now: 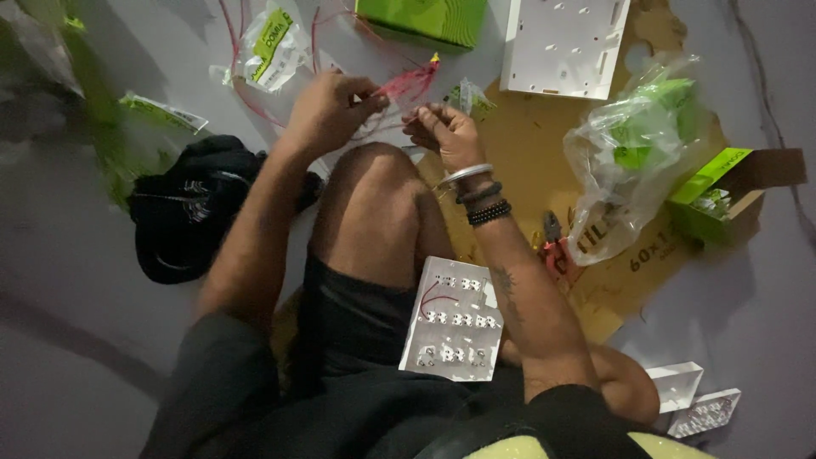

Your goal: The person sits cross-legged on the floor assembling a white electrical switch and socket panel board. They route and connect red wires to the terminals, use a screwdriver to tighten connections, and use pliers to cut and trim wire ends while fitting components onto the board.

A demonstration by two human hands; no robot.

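Nearest, lap: white rectangular plastic switch plate (453, 319) with rows of small modules and a short red wire across it, leaning on the thigh beside the right forearm.
Lower right floor: two small white plastic switch parts (693, 398), side by side, near the right elbow.
Knee: raised bare knee (374, 200), just below both hands.
Left hand (327, 109): fingers closed, pinching thin red wires (406, 85) between thumb and fingertips.
Right hand (442, 129): fingers curled shut on the same wire bundle, just beside the left hand; silver bangle and dark bead bands at the wrist.
Wires: held in the air above the knee, strands trailing up and left over the floor; a small yellow tip at the far end.
Left floor: black crumpled cloth bag (191, 208), near the left forearm.
Right floor: brown cardboard sheet (527, 153) flat under the leg; red-handled pliers (554, 242) on it; clear plastic bag with green packets (633, 157) next to the pliers.
Far right: open green-and-brown carton (722, 191).
Far top: white plastic back box (563, 44), green cardboard box (425, 19), clear packet with a green label (270, 47).
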